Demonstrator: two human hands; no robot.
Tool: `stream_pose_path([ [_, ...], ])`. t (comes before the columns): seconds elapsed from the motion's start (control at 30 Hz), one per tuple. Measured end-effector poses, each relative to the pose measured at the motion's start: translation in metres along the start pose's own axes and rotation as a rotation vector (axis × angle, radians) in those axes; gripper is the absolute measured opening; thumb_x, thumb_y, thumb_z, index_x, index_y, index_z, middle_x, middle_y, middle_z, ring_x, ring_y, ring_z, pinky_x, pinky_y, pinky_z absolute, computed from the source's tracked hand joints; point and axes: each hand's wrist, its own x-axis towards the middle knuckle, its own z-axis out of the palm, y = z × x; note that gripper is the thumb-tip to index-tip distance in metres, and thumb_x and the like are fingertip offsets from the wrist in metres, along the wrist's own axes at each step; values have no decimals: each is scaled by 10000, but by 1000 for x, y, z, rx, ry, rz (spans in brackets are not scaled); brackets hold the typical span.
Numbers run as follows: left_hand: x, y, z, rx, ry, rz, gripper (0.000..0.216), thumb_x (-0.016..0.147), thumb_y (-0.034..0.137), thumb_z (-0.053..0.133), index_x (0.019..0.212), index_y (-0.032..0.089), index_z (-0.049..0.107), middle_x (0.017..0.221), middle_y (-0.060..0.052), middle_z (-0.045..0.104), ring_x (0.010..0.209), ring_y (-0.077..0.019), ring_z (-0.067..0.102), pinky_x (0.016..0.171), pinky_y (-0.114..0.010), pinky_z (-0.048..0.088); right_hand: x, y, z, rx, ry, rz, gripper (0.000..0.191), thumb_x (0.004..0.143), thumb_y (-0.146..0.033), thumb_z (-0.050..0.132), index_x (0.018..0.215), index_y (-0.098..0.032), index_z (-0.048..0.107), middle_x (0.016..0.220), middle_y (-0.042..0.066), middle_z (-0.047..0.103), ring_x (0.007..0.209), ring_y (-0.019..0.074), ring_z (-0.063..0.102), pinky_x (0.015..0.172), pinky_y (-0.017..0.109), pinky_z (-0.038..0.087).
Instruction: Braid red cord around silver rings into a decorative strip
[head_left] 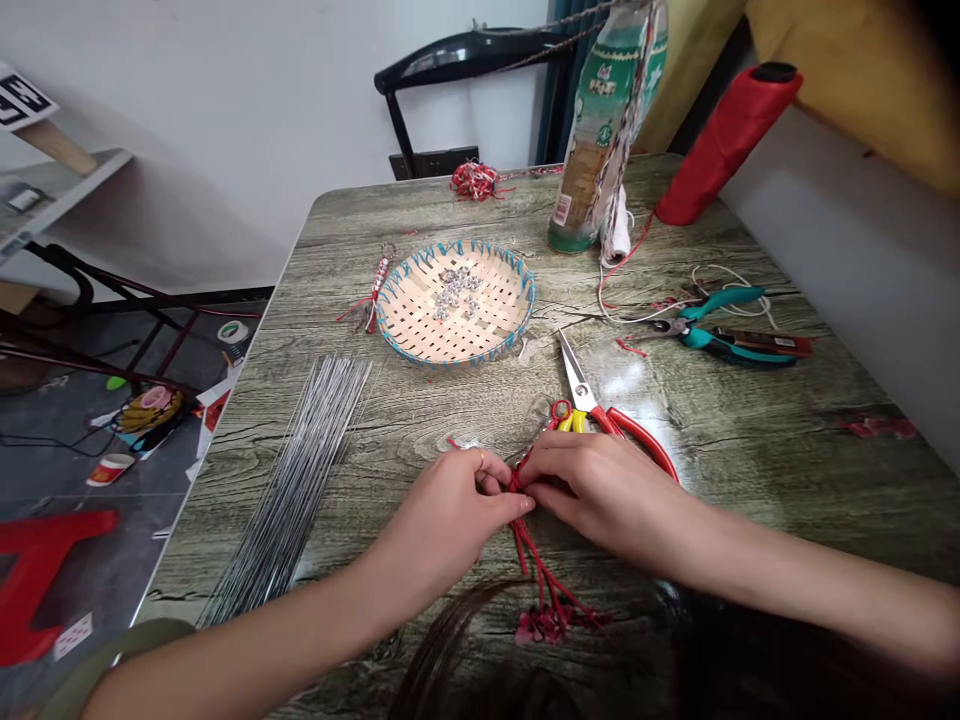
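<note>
Both my hands meet near the table's front edge, pinching a bundle of red cords (541,580). My left hand (450,515) is closed on the cords' upper end. My right hand (600,490) is closed on the same spot from the right. The cords trail toward me and end in small red knots. Red-handled scissors (600,410) lie just beyond my right hand, blades pointing away.
A woven basket (457,345) with small silver beads stands mid-table. A sheaf of thin metal wires (300,480) lies at left. Teal pliers (720,325), a plastic bottle (600,120), a red roll (727,135) and a finished red tassel (375,290) are farther back.
</note>
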Motion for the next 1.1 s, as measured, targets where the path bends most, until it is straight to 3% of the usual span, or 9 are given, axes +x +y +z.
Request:
stream_pose_path([
  [0.1,2,1,3,-20,35,3,66,658,201,610,663,174,550,611,64,546,281,-33,361,311,-192,231,0,2,0,72,-5,-2,182,842,-157,483,834,-173,663,812,44,646,772,146,593,689,242,389],
  [0.23,2,1,4,-92,9,-90,63,696,209,588,671,176,540,394,102,455,260,-65,396,304,-178,261,-1,4,-2,138,-24,5,188,857,-169,463,851,-171,652,812,39,660,760,138,596,681,236,387],
  [0.3,2,0,4,-195,-21,-146,71,712,196,578,673,174,522,386,102,464,274,-74,445,306,-170,291,-3,5,-2,150,-41,19,187,855,-168,462,855,-178,649,784,31,667,722,133,596,649,231,379],
  [0.43,-1,-1,6,-376,-60,-263,56,729,158,576,719,144,523,578,29,622,410,-62,554,416,-165,401,-4,6,-4,181,-71,53,192,846,-159,454,814,-183,642,709,14,661,627,115,577,580,216,358],
  [0.53,-5,0,5,-409,-85,-321,39,726,144,589,724,108,575,665,-24,656,526,-61,583,552,-177,451,-5,6,-4,205,-62,61,198,847,-161,444,802,-184,635,725,12,665,638,110,581,593,213,364],
  [0.73,-13,-8,2,-568,-92,-242,175,762,234,561,677,102,638,652,-30,628,596,-86,568,638,-213,462,-4,6,-2,211,-41,72,163,833,-172,449,836,-188,611,720,6,656,625,112,573,592,213,370],
  [0.8,-14,-10,2,-617,-79,-211,146,756,225,570,707,114,651,641,-12,615,594,-82,558,635,-209,455,-4,5,-3,246,-19,85,141,836,-193,456,908,-188,577,700,-4,647,608,113,563,573,208,368],
  [0.93,-16,-9,3,-615,-22,-214,85,700,173,604,752,141,663,591,11,610,555,-82,544,603,-208,443,-4,2,-4,266,-2,77,271,867,-251,441,1126,-188,484,718,3,648,636,128,575,574,214,369],
  [1.1,-21,-3,1,-549,14,-187,108,679,160,590,755,152,666,550,13,607,536,-92,530,578,-219,432,-6,2,-9,230,-59,27,156,870,-261,461,990,-210,547,727,-4,630,632,120,559,561,205,350],
])
